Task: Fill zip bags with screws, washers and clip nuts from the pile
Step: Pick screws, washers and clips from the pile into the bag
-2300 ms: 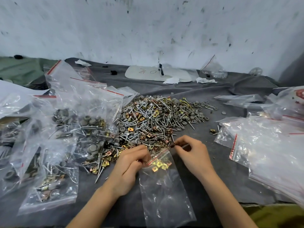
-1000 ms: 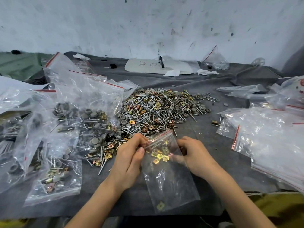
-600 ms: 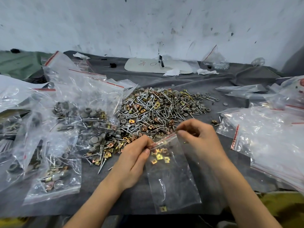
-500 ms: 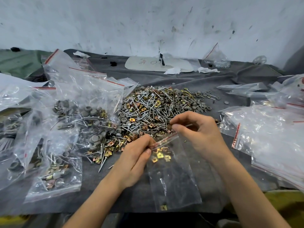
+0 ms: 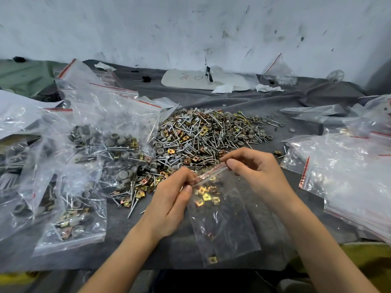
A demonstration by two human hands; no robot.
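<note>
**Zip bag [image 5: 224, 225] held by its mouth, before the pile [image 5: 203, 138]**

Filled bags [image 5: 91, 144] lie far left on the counter [image 5: 211, 100]. Your left grip [image 5: 171, 206] pinches the left end of the zip bag's mouth. A few brass clip nuts [image 5: 206, 196] sit inside, just beside your thumb. Your right grip [image 5: 256, 170] pinches the right end. The film looks light, limp and slippery, so hold it by the stiffer zip strip [image 5: 208, 173]. The pile lies just beyond.

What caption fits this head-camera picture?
Left hand and right hand pinch the mouth of a zip bag holding clip nuts, beside the pile.
</note>
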